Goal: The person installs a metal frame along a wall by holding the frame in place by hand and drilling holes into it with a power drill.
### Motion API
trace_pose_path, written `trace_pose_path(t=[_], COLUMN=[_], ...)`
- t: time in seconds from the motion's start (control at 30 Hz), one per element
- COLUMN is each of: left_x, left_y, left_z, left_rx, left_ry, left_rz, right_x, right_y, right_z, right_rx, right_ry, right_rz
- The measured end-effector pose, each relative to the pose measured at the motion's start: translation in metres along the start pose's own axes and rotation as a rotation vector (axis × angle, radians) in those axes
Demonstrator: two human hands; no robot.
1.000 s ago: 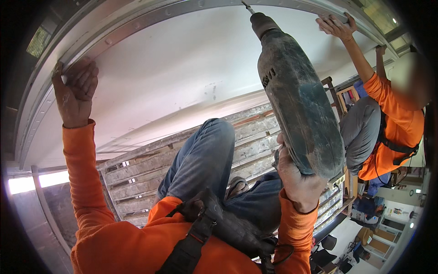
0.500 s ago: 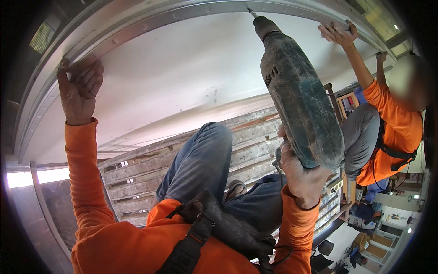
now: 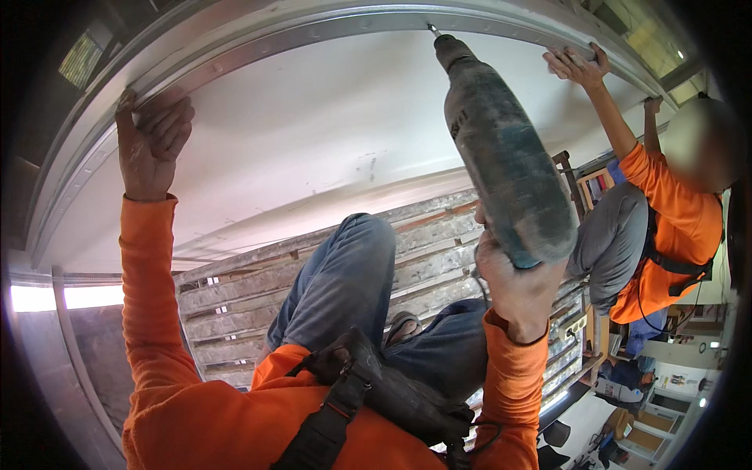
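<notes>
Orange long sleeves, ribbed cuffs; blue jeans; black harness strap with red stitching; bare hands.

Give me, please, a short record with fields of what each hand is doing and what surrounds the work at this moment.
left hand: raised, fingers gripping the curved metal channel overhead
right hand: holding a worn power drill, pointing up
drill tip: meets the channel
panel: pale board just below the channel
support: wooden planks under the bent legs
co-worker: person in orange at right, a hand on the same channel
</notes>
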State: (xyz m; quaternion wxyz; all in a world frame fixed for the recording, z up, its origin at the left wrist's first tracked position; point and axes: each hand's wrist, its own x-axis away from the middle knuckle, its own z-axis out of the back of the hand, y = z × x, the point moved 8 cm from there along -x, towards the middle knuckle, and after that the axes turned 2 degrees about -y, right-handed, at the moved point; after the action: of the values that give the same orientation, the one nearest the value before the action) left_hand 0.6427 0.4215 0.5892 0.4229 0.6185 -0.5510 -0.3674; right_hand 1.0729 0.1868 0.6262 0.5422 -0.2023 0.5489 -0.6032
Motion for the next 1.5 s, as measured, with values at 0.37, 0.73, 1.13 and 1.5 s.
trace_pose_path(t=[0.37, 0.73, 1.13, 1.5], left_x=[-0.006, 0.001, -0.011, 0.031], left_y=[-0.005, -0.001, -0.004, -0.018], left_z=[-0.004, -0.009, -0.004, -0.038], left_rx=[0.002, -0.041, -0.079, -0.033], left_ry=[-0.144, -0.044, -0.116, -0.036], left_rz=[0.032, -0.023, -0.001, -0.184], right_x=[-0.001, -0.008, -0.003, 0.099], right_y=[-0.019, -0.026, -0.029, 0.06], right_z=[-0.01, -0.001, 0.0, 0.115], right_rx=[0.029, 0.116, 0.195, 0.186], right_ry=[0.0, -0.002, -0.05, 0.189], right_rz=[0.094, 0.21, 0.156, -0.292])
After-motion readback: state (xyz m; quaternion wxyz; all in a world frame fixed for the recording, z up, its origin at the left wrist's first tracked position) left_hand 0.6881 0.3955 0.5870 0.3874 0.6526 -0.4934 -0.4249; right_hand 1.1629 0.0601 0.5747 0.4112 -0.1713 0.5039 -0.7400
